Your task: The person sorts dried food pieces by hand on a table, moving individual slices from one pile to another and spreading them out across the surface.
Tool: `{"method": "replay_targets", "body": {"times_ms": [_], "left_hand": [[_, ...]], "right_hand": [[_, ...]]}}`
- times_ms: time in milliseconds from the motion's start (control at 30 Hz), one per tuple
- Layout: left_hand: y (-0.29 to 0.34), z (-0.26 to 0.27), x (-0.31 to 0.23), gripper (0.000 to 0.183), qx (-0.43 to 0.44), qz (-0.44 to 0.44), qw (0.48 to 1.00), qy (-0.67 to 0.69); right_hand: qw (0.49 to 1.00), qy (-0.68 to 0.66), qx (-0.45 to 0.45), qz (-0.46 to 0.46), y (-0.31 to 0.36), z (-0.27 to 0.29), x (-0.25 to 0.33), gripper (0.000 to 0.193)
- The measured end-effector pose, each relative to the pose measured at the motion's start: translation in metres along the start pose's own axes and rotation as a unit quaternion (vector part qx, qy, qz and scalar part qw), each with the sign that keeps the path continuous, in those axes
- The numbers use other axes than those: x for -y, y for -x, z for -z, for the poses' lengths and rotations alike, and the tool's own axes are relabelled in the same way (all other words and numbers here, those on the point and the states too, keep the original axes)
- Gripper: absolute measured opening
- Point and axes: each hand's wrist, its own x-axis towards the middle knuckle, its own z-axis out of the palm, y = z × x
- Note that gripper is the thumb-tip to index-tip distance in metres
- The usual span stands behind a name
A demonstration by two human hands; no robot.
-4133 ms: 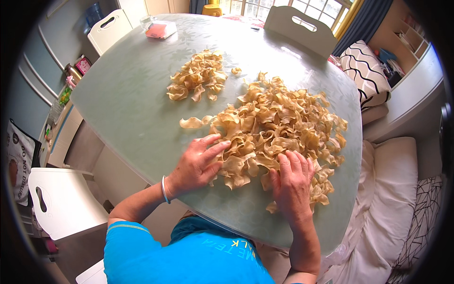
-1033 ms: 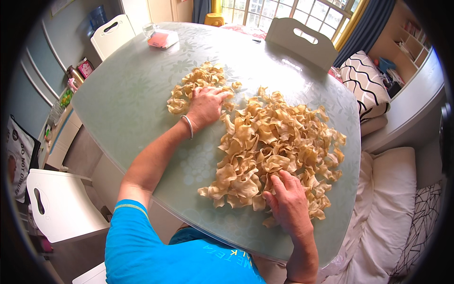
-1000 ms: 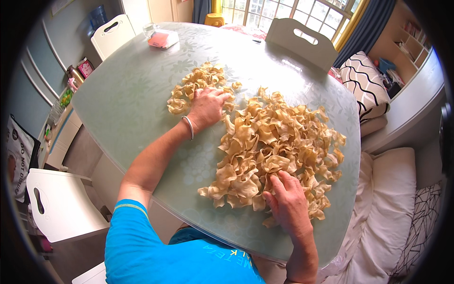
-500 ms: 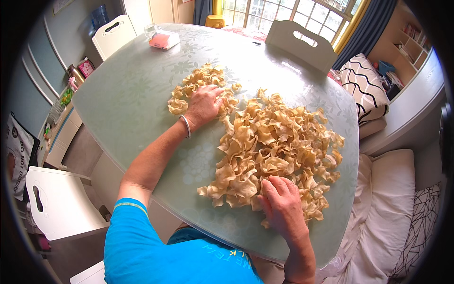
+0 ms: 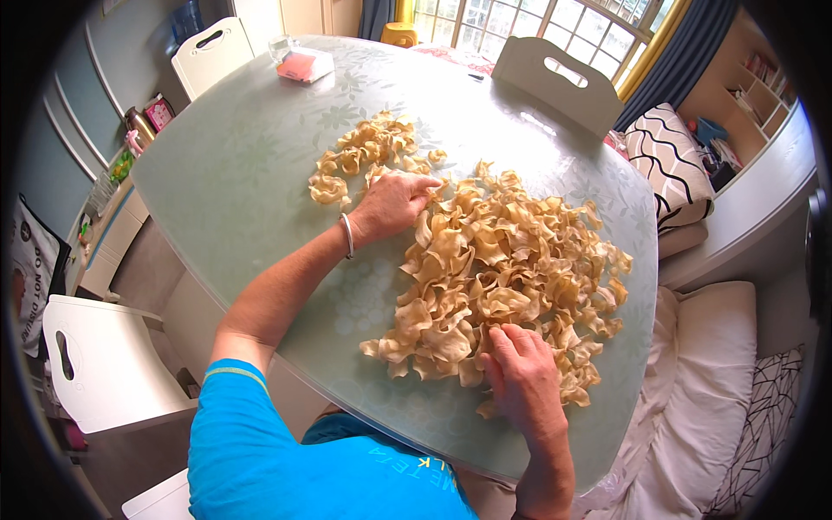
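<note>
Curled, pale tan dried slices lie in two heaps on a glass-topped table (image 5: 208, 208). The large heap (image 5: 511, 260) spreads over the right half; the smaller heap (image 5: 373, 143) sits farther off, to its left. My left hand (image 5: 394, 206) is at the gap between them, knuckles up and index finger pointing right, touching slices at the large heap's far-left edge. Its other fingers curl under, so what they hold is hidden. My right hand (image 5: 527, 381) rests on the near side of the large heap. Its fingers are bent together among the slices; the fingertips are partly hidden.
A tissue pack (image 5: 305, 65) and a clear glass (image 5: 280, 48) stand at the table's far left. White chairs (image 5: 559, 82) surround the table, one (image 5: 108, 364) close on my left. A bench with a pale cushion (image 5: 706, 381) runs along the right side.
My left hand has moved right and slightly nearer, off the small heap toward the large one. Several slices it covered now show. My right hand has barely moved.
</note>
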Motion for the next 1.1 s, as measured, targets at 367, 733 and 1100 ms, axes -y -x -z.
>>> {"method": "replay_targets", "body": {"times_ms": [367,733,1100], "left_hand": [[0.002,-0.001,0.012,0.026,-0.023,-0.104,0.988,-0.113],[0.005,0.011,0.001,0.03,0.044,-0.016,0.989,-0.138],[0.0,-0.011,0.016,0.045,0.006,-0.133,0.99,-0.04]], "right_hand": [[1.0,-0.011,0.003,0.004,0.0,0.0,0.001,0.037],[0.995,0.075,-0.023,-0.061,0.001,0.009,-0.015,0.033],[0.994,0.059,0.012,-0.092,0.004,0.0,-0.03,0.046]]}}
